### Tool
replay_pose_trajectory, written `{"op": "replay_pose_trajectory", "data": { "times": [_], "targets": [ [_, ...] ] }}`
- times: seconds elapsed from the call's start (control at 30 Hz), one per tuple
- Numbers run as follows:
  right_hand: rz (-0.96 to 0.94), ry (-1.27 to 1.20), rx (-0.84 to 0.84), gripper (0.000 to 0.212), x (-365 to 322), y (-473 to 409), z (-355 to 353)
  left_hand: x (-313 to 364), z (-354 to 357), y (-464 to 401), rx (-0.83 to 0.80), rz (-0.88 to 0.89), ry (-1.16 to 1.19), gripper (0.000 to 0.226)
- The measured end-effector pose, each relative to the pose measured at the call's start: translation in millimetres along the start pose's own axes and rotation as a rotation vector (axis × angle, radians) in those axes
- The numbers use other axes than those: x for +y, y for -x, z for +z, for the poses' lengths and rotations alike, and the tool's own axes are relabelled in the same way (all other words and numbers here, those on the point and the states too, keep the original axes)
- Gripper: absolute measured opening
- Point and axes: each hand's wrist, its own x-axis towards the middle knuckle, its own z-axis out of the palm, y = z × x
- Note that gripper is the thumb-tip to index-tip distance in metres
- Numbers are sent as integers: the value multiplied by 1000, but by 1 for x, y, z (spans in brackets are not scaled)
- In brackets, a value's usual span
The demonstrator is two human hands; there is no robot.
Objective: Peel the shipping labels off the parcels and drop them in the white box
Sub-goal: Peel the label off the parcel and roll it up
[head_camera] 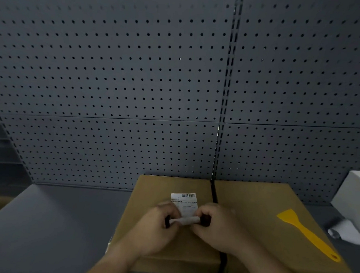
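Note:
A brown cardboard parcel (254, 221) lies flat on the grey bench in front of me, with a dark strap (214, 193) running down its middle. A white shipping label (186, 203) with a barcode sticks to its top, left of the strap. The label's near edge is curled up off the cardboard. My left hand (159, 225) and my right hand (215, 225) both pinch that lifted edge, one at each end. The white box (354, 193) stands at the right edge of the view, only partly visible.
A yellow plastic scraper (308, 235) rests on the parcel's right half. Crumpled white paper (346, 231) lies beside the white box. A grey pegboard wall (115, 79) rises right behind the bench. Bare grey bench surface (53, 223) stretches to the left of the parcel.

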Motion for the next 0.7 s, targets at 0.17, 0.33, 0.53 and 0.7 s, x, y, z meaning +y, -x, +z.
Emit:
{"op": "replay_pose_trajectory", "data": {
  "times": [0.17,0.33,0.53,0.7],
  "targets": [
    [12,-13,70,19,0,0,4,-2,-2,0,-42,-10,35,17],
    [29,-9,40,13,1,0,3,-2,-3,-1,-22,-25,12,12],
    [50,0,-15,17,1,-5,1,-3,-1,-2,27,-19,-14,7],
    [54,-18,-11,13,1,-12,3,-2,-3,-3,3,-69,46,8]
  ]
}}
